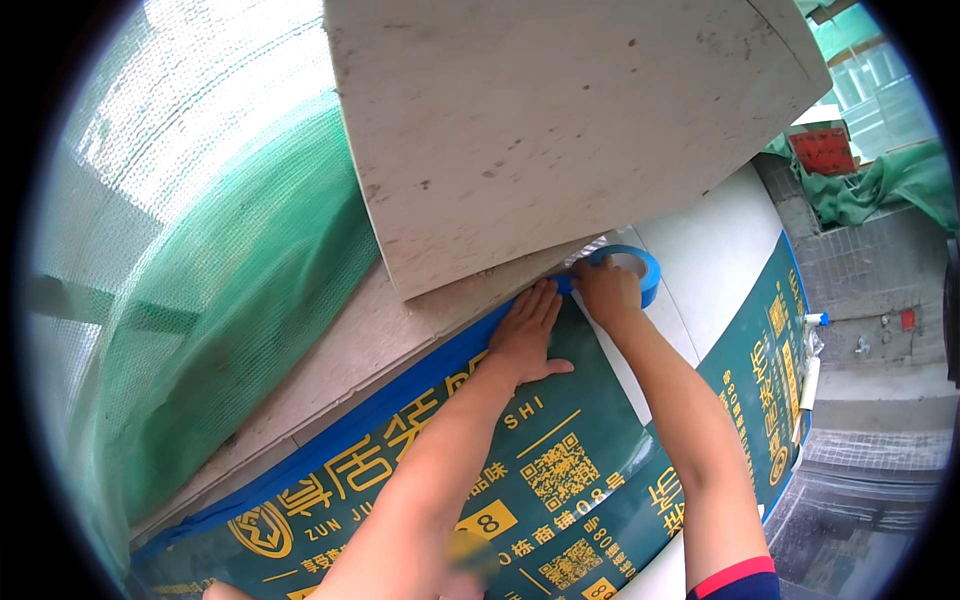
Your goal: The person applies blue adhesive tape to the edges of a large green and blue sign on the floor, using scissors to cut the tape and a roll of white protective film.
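My right hand (608, 292) is closed on a roll of blue tape (650, 279), close to the lower edge of a pale board. My left hand (527, 338) lies flat with its fingers stretched out, pressing on the edge of a dark green printed protective sheet (590, 370). Along that edge runs a strip of blue tape (400, 388), stretching from the lower left up past my left fingertips toward the roll. The fingers of my right hand partly hide where strip and roll meet.
A large stained pale board (560, 130) overhangs the work. Green mesh netting (250, 300) hangs at the left. White tiles (700, 250) show between green sheets. At the right are a red box (824, 150), crumpled green netting (880, 190) and a white tube with blue end (817, 320).
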The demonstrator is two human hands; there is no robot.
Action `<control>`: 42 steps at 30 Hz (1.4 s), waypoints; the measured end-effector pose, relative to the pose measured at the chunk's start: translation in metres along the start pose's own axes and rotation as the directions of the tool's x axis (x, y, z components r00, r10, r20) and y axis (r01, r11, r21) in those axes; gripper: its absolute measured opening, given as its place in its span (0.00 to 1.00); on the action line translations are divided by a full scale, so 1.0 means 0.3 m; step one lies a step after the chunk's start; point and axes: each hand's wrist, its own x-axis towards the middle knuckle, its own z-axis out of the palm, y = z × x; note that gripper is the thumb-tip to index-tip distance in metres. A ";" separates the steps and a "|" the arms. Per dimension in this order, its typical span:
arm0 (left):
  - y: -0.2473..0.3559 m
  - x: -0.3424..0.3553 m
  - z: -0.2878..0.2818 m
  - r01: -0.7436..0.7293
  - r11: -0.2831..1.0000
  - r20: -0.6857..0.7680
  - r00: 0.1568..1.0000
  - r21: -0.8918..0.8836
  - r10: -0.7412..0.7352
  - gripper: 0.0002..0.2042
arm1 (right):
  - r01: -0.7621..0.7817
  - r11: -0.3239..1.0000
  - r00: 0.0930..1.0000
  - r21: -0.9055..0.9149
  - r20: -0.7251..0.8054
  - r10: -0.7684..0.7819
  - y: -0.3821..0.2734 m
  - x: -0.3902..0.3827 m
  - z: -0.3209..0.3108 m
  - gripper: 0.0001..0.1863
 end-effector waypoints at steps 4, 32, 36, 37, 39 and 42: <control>0.008 0.029 0.002 -0.024 0.999 -0.039 0.999 0.025 0.025 0.59 | -0.045 0.990 0.995 0.132 -0.084 0.057 -0.010 -0.036 0.066 0.14; 0.011 0.057 0.033 -0.097 0.991 -0.228 0.971 -0.093 0.074 0.56 | -0.264 0.964 0.936 -0.035 0.232 0.264 -0.144 0.036 -0.033 0.12; 0.006 0.057 0.049 -0.068 0.997 -0.224 0.973 -0.033 0.058 0.58 | -0.167 0.986 0.973 -0.022 0.155 0.168 -0.118 0.028 0.007 0.12; 0.006 0.059 0.048 -0.067 0.997 -0.222 0.973 -0.034 0.058 0.58 | -0.126 0.992 0.979 -0.031 0.159 0.129 -0.102 0.023 0.004 0.12; 0.009 0.062 0.044 -0.067 0.997 -0.218 0.974 -0.035 0.058 0.58 | -0.073 0.996 0.984 -0.041 0.160 0.079 -0.086 0.012 -0.002 0.12; 0.019 0.058 0.029 -0.051 0.999 -0.175 0.983 -0.012 0.048 0.57 | -0.076 0.996 0.983 -0.041 0.162 0.081 -0.092 0.003 0.001 0.12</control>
